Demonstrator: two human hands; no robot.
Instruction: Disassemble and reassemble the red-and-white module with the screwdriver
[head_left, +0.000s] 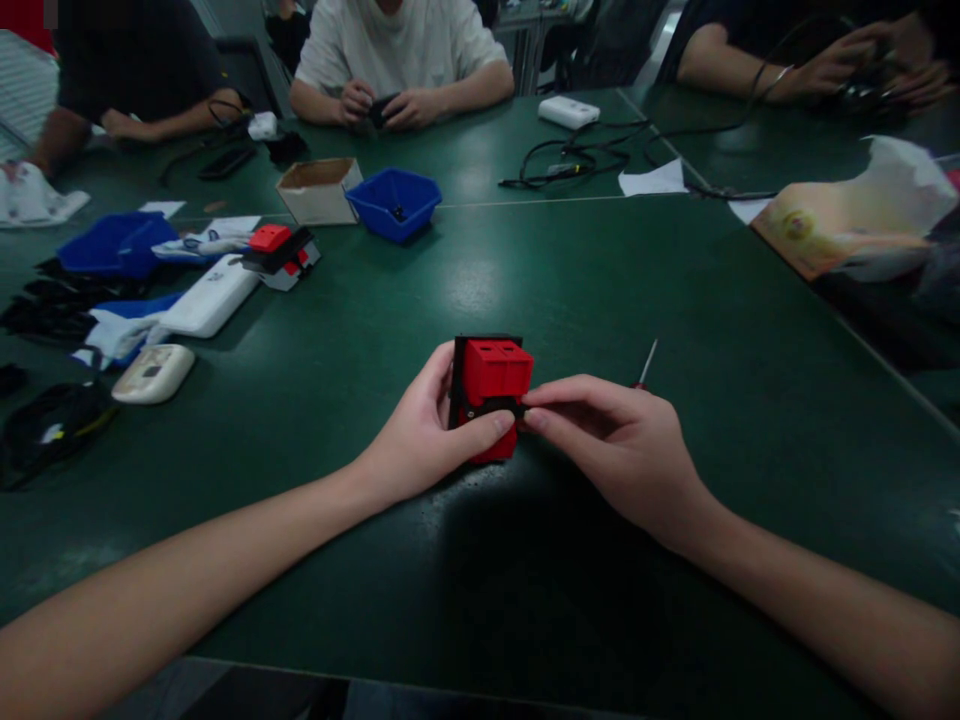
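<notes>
My left hand (420, 425) is closed around a red and black block-shaped plastic part (497, 370), its thumb pressed across the front. The part has a flat black plate on its left side and two red blocks, the upper one with small slots on top. At the part's right side, my right hand (619, 440) pinches with thumb and forefinger; a dark bit shows at the fingertips, too small to name. Just beyond the right hand a screwdriver (649, 365) lies on the table, its handle mostly hidden by that hand.
On the green table (337, 310), a similar red, black and grey part (281, 255) rests by a white power bank (214, 297). Behind stand a cardboard box (319, 190) and a blue bin (395, 205). Cables (570, 155) lie farther back. Several people sit across the table.
</notes>
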